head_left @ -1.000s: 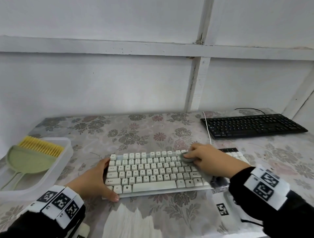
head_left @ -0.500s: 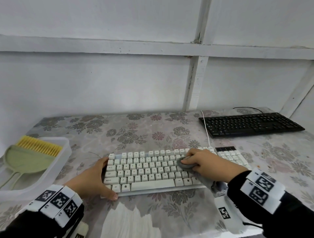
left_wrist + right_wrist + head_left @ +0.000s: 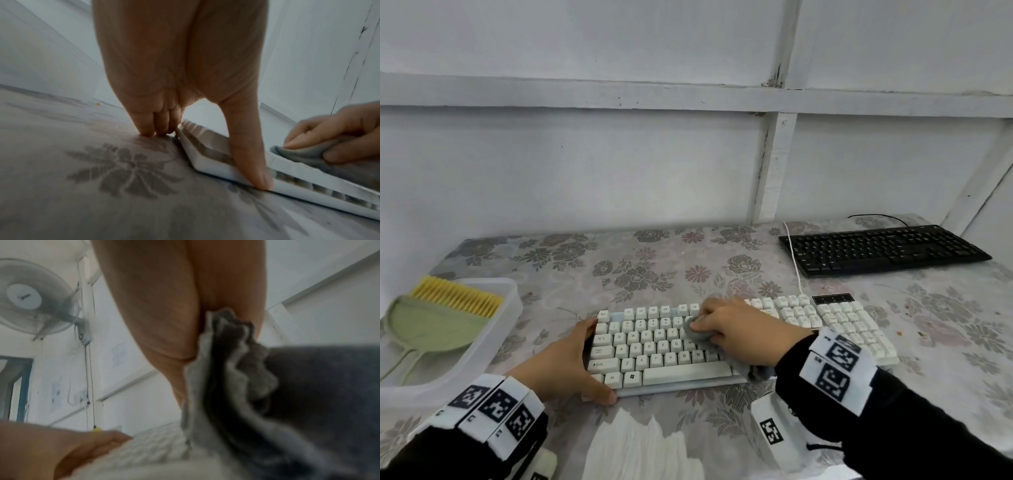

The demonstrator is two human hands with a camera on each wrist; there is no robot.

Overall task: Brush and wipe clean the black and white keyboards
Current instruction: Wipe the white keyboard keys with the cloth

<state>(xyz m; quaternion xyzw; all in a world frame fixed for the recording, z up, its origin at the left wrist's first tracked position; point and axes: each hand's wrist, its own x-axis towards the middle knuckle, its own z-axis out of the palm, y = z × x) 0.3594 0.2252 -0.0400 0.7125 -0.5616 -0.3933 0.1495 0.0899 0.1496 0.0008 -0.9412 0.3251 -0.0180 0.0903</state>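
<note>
White keyboard (image 3: 671, 346) lies near the front edge of the flower-patterned tabletop (image 3: 654, 270), squarely before the person, where both hands reach it easily. The left hand (image 3: 565, 363) brackets its left end: in the left wrist view the thumb presses the near front rim while the other fingers stand on the tabletop against the end, straight and pushing, not clasped. This looks meant to keep the board from sliding under the rubbing. The right hand (image 3: 739, 332) is closed around a bunched grey cloth (image 3: 693, 330), pressing it onto the keys in the upper middle rows; its loose tail trails under the palm. Wadding the cloth probably lets the fingertips push it down between the keycaps.

The black keyboard (image 3: 883, 248) sits well apart at the far right, apparently awaiting its turn. A green brush with yellow bristles (image 3: 445, 315) rests in a clear tray (image 3: 508, 308) at the left, out of the wiping path.
</note>
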